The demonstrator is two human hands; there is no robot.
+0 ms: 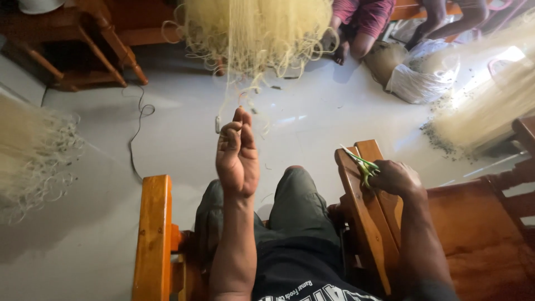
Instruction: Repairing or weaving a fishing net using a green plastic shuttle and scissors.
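While left hand (238, 150) lifts, pinching net strand (245, 67), right hand (394, 178) grips green scissors (363, 165)

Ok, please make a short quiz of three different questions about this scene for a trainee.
1. True or false: the right hand rests on the wooden armrest and holds green scissors.
2. What does the raised left hand pinch with its fingers?
A. a thin line from the pale hanging net
B. a white bag
C. a black cable
3. Fill in: on the floor, near the seated person at the top, lies a white ____.

Key:
1. True.
2. A. The strands run up from the fingers to the net.
3. Bag.
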